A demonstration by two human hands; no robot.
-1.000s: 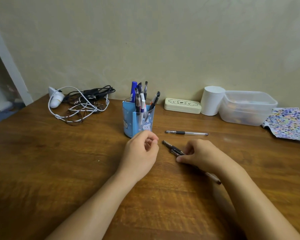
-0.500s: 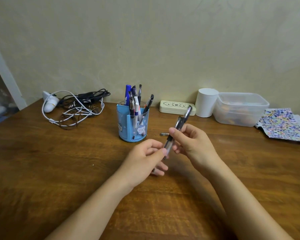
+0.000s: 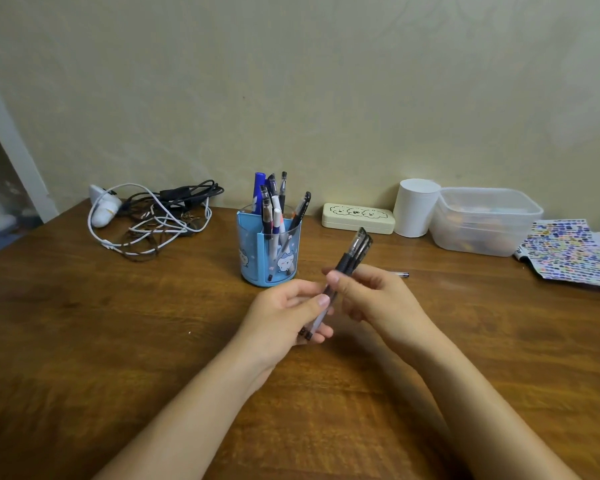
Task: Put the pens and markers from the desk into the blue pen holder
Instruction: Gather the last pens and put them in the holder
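I am pinching a small bundle of slim, clear-barrelled plastic pens with black rubber grips and black caps (image 3: 347, 268) between both hands, just below the middle of the frame. My left hand (image 3: 284, 320) is closing thumb and fingers around the lower, tail end of the barrels, while my right hand (image 3: 371, 299) is pinching them a little higher, just under the black grip sleeves, so the capped ends are pointing up and to the right. I think there are two pens, perhaps three; the barrels overlap too much to tell.

These are feeling like light, stiff things: smooth plastic that could slide against itself, so I am judging the rubber grip section the surest place to hold, with the bundle squeezed together so none slips out.

Just above my left hand, the round blue plastic pen holder with cartoon figures and a clear front panel (image 3: 257, 251) is standing upright on the brown wooden desk (image 3: 84, 341), already crowded with pens and a blue marker, so the bundle will want a gap.

To the right, mostly hidden behind my right hand, one more clear pen (image 3: 400, 274) is lying on the desk, still to collect.
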